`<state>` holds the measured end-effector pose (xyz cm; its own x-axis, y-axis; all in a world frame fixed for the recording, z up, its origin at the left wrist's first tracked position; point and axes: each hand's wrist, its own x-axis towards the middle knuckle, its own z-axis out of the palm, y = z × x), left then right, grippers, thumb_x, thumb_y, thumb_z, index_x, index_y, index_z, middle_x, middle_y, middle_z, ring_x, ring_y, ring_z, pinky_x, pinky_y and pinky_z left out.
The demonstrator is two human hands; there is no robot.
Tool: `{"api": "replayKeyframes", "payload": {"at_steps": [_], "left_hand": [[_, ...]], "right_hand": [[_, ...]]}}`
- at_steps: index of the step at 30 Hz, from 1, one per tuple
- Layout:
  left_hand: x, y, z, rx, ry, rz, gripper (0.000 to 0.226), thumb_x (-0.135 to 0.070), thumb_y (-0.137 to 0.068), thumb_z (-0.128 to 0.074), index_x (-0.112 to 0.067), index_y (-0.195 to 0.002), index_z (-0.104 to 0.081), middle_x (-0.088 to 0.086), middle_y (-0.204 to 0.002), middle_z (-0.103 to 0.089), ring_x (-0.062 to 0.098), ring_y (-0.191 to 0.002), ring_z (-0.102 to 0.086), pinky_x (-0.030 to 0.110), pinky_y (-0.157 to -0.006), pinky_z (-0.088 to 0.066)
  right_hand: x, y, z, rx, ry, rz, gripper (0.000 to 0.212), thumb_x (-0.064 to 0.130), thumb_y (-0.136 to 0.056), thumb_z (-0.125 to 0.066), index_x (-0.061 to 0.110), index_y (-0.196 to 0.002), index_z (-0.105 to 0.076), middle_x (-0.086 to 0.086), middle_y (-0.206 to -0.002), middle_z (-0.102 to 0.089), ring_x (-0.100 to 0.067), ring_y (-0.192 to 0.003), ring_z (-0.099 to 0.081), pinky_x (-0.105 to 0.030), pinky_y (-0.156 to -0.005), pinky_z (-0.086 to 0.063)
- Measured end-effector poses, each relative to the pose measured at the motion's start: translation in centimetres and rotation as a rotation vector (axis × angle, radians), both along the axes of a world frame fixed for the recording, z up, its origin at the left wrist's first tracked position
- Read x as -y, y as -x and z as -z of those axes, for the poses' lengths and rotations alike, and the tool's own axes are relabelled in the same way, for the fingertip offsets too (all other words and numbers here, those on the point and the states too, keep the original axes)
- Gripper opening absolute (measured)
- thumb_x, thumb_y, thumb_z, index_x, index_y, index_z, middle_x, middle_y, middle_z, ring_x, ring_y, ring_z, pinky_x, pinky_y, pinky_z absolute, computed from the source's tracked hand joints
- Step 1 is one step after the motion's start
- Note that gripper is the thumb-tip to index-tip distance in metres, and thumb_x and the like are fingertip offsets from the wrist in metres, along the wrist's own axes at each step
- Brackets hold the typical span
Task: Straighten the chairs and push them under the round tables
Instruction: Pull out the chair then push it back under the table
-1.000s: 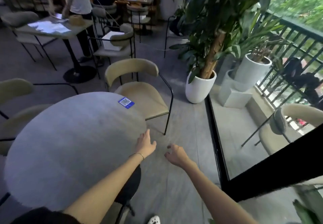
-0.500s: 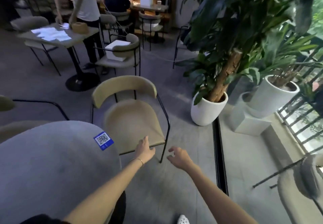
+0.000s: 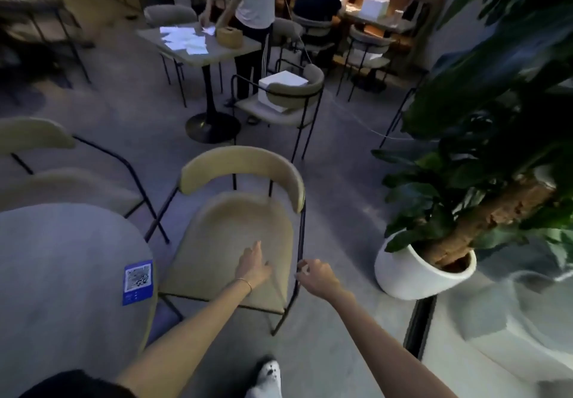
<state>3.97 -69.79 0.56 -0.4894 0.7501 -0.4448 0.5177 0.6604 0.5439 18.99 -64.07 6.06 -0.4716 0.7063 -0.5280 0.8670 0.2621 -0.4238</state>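
A beige chair (image 3: 235, 227) with a curved backrest and black metal frame stands just right of the grey round table (image 3: 62, 273), its seat facing me and out from under the tabletop. My left hand (image 3: 252, 265) hovers flat over the seat, fingers apart. My right hand (image 3: 314, 275) is at the chair's black right arm rail, fingers curled against it. A second beige chair (image 3: 46, 162) stands behind the table at the left.
A large plant in a white pot (image 3: 415, 273) stands close on the right, beside a black floor rail (image 3: 418, 326). Beyond are another table (image 3: 198, 44) with papers, a chair holding a white box (image 3: 283, 90), one person standing and one seated.
I have stepped closer to the beige chair. Both hands moved forward: the left now over the seat, the right up to the arm rail. The table slid to the lower left of view.
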Motion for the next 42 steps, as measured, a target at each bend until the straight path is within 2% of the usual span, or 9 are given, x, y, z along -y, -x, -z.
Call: {"api": "replayKeyframes", "payload": {"at_steps": [10,15,19,23,26,30,34,37,42], "left_hand": [[-12.7,1.3,0.5,0.133,-0.061,-0.213,0.07,-0.016,-0.091,-0.054,-0.008,-0.15,-0.017,0.016,-0.15,-0.034,0.032,-0.134,-0.041,0.039,-0.112,-0.037],[-18.1,1.8,1.6,0.139,-0.023,-0.325,0.071,-0.021,-0.096,-0.049,-0.005,-0.151,-0.008,0.015,-0.158,-0.019,0.03,-0.147,-0.019,0.038,-0.119,-0.022],[-22.0,2.1,2.6,0.14,-0.025,-0.496,0.068,-0.018,-0.097,-0.047,-0.002,-0.151,-0.008,0.014,-0.157,-0.022,0.029,-0.147,-0.017,0.035,-0.12,-0.02],[-25.2,1.6,2.7,0.173,-0.022,-0.701,0.068,-0.02,-0.096,-0.048,-0.004,-0.151,-0.01,0.018,-0.154,-0.027,0.031,-0.142,-0.029,0.036,-0.114,-0.029],[-26.7,1.5,2.6,0.177,-0.004,-0.796,0.066,-0.021,-0.095,-0.049,-0.004,-0.149,-0.015,0.019,-0.15,-0.034,0.032,-0.137,-0.036,0.036,-0.109,-0.034],[-28.4,2.5,3.3,0.174,0.015,-0.956,0.067,-0.022,-0.094,-0.05,-0.004,-0.149,-0.017,0.019,-0.152,-0.032,0.033,-0.139,-0.034,0.035,-0.112,-0.032],[-30.0,4.6,4.4,0.217,0.003,-1.091,0.068,-0.024,-0.093,-0.05,-0.005,-0.149,-0.018,0.017,-0.152,-0.034,0.034,-0.139,-0.034,0.037,-0.113,-0.032],[-30.9,6.1,5.0,0.254,-0.041,-1.21,0.066,-0.025,-0.091,-0.051,-0.007,-0.147,-0.021,0.017,-0.147,-0.04,0.036,-0.134,-0.04,0.04,-0.109,-0.038],[-31.3,8.2,6.1,0.267,-0.057,-1.356,0.065,-0.024,-0.09,-0.053,-0.007,-0.146,-0.024,0.019,-0.143,-0.045,0.036,-0.132,-0.041,0.041,-0.11,-0.036]], "right_hand": [[-15.6,2.2,0.3,0.06,0.048,-0.179,0.042,0.023,-0.094,-0.045,0.005,-0.132,-0.05,-0.014,-0.139,-0.051,-0.027,-0.128,-0.047,-0.034,-0.104,-0.039],[-23.6,4.5,0.9,0.044,0.045,-0.288,0.036,0.016,-0.092,-0.044,-0.001,-0.12,-0.059,-0.019,-0.126,-0.06,-0.031,-0.116,-0.056,-0.037,-0.097,-0.046],[-30.0,6.9,1.5,0.034,0.047,-0.429,0.036,0.019,-0.094,-0.042,0.006,-0.125,-0.055,-0.013,-0.129,-0.058,-0.029,-0.12,-0.053,-0.032,-0.093,-0.044],[-34.9,9.6,3.1,0.03,0.053,-0.611,0.018,0.018,-0.092,-0.043,0.012,-0.086,-0.058,-0.009,-0.099,-0.066,-0.027,-0.099,-0.058,-0.026,-0.072,-0.037],[-37.2,12.1,4.1,0.065,0.064,-0.742,0.027,0.017,-0.09,-0.044,0.002,-0.104,-0.062,-0.014,-0.111,-0.068,-0.031,-0.104,-0.061,-0.031,-0.074,-0.045],[-39.1,16.3,4.6,0.089,0.071,-0.935,0.028,0.016,-0.091,-0.044,-0.001,-0.108,-0.06,-0.017,-0.108,-0.065,-0.032,-0.101,-0.06,-0.026,-0.07,-0.036],[-40.2,20.9,4.0,0.061,0.051,-1.06,0.02,0.017,-0.09,-0.046,0.006,-0.078,-0.056,-0.006,-0.078,-0.056,-0.02,-0.072,-0.051,-0.027,-0.058,-0.036],[-41.2,23.7,3.9,0.086,0.001,-1.2,0.035,0.016,-0.091,-0.045,0.018,-0.057,-0.037,0.004,-0.061,-0.041,-0.011,-0.059,-0.04,-0.02,-0.048,-0.027],[-43.3,28.6,4.5,0.073,-0.023,-1.261,0.02,0.019,-0.092,-0.044,0.009,-0.098,-0.06,-0.007,-0.1,-0.061,-0.023,-0.09,-0.055,-0.028,-0.071,-0.039]]}}
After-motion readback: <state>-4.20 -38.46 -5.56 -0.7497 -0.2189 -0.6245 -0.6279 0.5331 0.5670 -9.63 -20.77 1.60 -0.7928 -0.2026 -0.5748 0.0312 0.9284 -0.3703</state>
